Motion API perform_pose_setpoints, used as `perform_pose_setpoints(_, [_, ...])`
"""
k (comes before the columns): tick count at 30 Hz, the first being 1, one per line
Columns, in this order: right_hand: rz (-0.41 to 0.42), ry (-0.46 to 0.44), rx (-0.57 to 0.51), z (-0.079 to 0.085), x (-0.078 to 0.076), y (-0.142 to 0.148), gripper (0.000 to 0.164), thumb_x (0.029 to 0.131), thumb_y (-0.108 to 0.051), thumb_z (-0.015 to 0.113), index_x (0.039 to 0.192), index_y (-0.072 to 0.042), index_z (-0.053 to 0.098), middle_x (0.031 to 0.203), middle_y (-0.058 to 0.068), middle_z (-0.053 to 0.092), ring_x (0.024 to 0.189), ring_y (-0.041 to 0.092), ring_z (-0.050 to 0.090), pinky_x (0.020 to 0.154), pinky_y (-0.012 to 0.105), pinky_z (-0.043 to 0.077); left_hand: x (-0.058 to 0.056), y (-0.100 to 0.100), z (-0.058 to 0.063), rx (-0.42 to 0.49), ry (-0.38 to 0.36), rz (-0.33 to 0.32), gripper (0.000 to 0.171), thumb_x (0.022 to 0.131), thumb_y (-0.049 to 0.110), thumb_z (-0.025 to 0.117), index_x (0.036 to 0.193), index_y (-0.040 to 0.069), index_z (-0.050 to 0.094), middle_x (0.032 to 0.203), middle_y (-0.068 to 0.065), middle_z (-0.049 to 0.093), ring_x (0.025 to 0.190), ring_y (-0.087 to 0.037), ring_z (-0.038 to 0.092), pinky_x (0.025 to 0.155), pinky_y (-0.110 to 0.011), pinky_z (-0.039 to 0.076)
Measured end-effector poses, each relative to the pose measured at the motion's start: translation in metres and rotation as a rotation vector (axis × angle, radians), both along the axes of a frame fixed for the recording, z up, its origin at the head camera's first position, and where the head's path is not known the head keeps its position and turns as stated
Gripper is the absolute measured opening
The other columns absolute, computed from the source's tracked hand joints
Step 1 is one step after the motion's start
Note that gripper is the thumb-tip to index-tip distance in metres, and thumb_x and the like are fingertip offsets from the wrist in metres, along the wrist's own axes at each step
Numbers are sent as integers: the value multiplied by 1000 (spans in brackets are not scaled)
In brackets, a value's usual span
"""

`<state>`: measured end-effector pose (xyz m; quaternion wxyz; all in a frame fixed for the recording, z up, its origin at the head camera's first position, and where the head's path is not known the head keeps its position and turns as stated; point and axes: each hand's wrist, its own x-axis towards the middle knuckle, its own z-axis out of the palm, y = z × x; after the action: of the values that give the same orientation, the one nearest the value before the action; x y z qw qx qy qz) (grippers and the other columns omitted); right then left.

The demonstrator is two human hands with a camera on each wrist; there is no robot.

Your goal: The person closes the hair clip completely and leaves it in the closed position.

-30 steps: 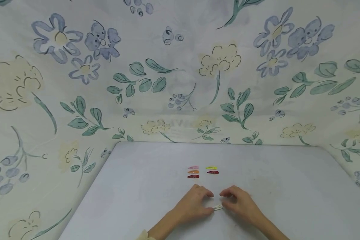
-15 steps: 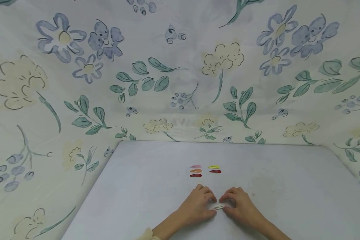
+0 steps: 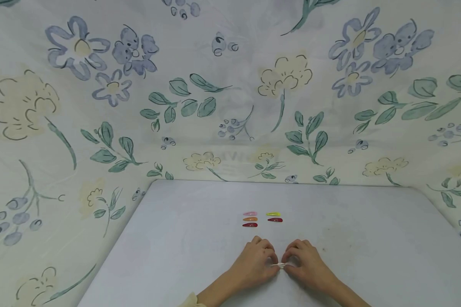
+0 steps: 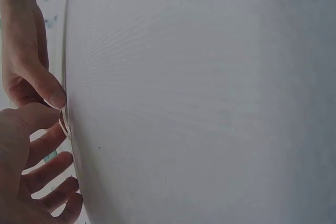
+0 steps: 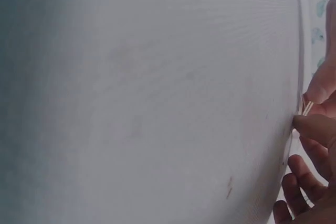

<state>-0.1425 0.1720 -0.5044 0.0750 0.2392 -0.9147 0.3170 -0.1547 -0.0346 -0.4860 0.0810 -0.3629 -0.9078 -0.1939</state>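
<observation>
Low in the head view, a small whitish snap hair clip [image 3: 281, 265] spans the gap between two hands. My left hand [image 3: 255, 262] pinches one end of it between thumb and fingers. At the opposite end, my right hand [image 3: 308, 263] does the same. In the left wrist view the thin pale loop of the clip [image 4: 65, 125] shows at the thumb tips. From the right wrist, narrow cream strips of the clip [image 5: 307, 108] appear between the two thumbs. The fingers hide much of it.
Beyond the hands on the white tabletop [image 3: 176, 238], snap clips lie in two columns: pink [image 3: 250, 213], orange [image 3: 250, 219] and dark red [image 3: 250, 225] at left; yellow [image 3: 273, 214] and dark red [image 3: 275, 220] at right. Floral cloth [image 3: 238, 98] surrounds the table.
Both hands have drawn closer together, and their fingers have closed down onto the whitish clip, which shows less now. The clips on the table stay in place; the head view shifted slightly.
</observation>
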Motion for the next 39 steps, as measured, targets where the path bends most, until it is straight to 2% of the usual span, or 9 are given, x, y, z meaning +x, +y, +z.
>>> perform_pose_setpoints(11, [5, -29, 6, 2, -2, 0, 24, 76, -12, 82, 78, -27, 64, 94, -14, 55, 90, 9, 46, 77, 34, 38, -1, 1, 1, -16, -34, 18, 7, 82, 29, 77, 83, 23, 73, 93, 12, 61, 92, -7, 49, 79, -23, 43])
perform_pose_setpoints(18, [4, -115, 11, 9, -5, 2, 19, 79, -14, 79, 80, -26, 64, 92, -16, 56, 91, 10, 49, 79, 34, 40, -2, 3, 3, -35, -13, 26, 10, 81, 27, 76, 87, 22, 70, 90, 12, 63, 91, -7, 50, 78, -24, 44])
perform_pose_setpoints(24, [22, -125, -46, 14, -6, 2, 19, 81, -7, 76, 83, -21, 64, 90, -14, 56, 88, 7, 53, 81, 30, 47, -5, 4, 5, 0, -40, 38, 10, 81, 22, 76, 88, 22, 69, 87, 13, 65, 87, -6, 53, 75, -23, 44])
perform_pose_setpoints(32, [-40, -204, -72, 20, -8, -1, 16, 83, -6, 74, 85, -20, 65, 89, -11, 57, 87, 8, 55, 79, 28, 49, -10, 3, 9, 72, -58, 29, 10, 81, 17, 76, 90, 19, 71, 85, 11, 67, 82, -4, 52, 76, -22, 45])
perform_pose_setpoints(36, [-61, -198, -97, 22, -9, -4, 15, 84, -6, 74, 86, -19, 66, 88, -11, 58, 87, 9, 57, 79, 28, 50, -12, 2, 12, 114, -24, 32, 11, 82, 15, 76, 90, 17, 70, 84, 9, 67, 82, -6, 54, 76, -21, 45])
perform_pose_setpoints(39, [-99, -196, -112, 25, -10, -7, 15, 84, -7, 74, 87, -19, 65, 87, -12, 59, 87, 9, 58, 79, 29, 51, -14, 1, 14, 139, 35, 26, 11, 81, 14, 76, 90, 16, 69, 84, 7, 66, 83, -8, 57, 77, -21, 46])
